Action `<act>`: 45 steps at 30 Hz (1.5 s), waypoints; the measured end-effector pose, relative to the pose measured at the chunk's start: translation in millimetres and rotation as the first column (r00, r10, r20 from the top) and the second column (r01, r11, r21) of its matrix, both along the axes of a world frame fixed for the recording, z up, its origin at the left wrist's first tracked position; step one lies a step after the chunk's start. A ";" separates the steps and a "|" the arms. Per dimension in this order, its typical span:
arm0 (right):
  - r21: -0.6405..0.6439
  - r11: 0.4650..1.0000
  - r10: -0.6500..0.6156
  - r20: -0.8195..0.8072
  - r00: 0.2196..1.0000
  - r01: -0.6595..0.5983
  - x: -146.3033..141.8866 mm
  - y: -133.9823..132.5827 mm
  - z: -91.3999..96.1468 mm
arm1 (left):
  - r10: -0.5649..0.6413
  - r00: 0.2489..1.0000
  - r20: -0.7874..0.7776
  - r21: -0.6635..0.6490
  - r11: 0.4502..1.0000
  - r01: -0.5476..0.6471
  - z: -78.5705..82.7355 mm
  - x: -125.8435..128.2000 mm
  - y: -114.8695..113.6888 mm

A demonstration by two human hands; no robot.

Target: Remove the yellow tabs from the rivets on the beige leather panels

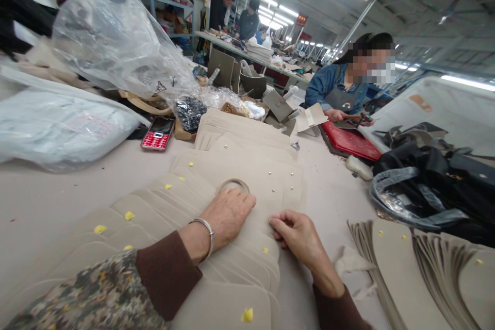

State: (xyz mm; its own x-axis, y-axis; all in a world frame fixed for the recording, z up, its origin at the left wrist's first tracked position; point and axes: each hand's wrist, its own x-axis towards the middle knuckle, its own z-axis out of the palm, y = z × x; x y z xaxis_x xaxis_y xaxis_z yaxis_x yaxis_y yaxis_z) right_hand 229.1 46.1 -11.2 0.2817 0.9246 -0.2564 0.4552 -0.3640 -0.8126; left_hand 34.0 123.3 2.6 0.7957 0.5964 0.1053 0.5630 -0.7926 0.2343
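My left hand (228,216), with a silver bangle on its wrist, lies over a layered pile of beige flat panels (247,160). Its fingers curl down against a beige ring-shaped piece (240,182), whose near part is hidden under the hand. Close by on the right, my right hand (297,234) is closed in a pinch at the panels' edge. Whatever sits between its thumb and forefinger is too small to make out. Small metal studs (273,191) dot the top panel, and yellow tabs (129,215) mark several panels below.
More beige panels (398,263) fan out at the lower right, near a black bag (421,185). A red-keyed phone (158,134) and plastic-wrapped bundles (65,124) lie on the left. Across the table a co-worker (332,87) handles a tool above a red pad (351,142).
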 end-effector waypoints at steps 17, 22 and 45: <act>0.151 0.980 0.075 0.329 0.941 -0.131 -2.9 -17.7 -0.5 | 0.011 1.000 -0.007 0.001 1.000 -0.011 -0.1 0.6 -0.2; 0.201 0.973 0.012 0.451 0.893 -0.115 -13.4 -11.4 -3.1 | 0.000 1.000 0.004 0.020 1.000 0.000 0.8 1.2 0.1; 0.612 0.724 0.187 0.271 0.944 -0.319 -20.4 0.6 12.7 | -0.122 0.895 0.430 0.042 0.992 0.115 -5.0 -3.0 -9.0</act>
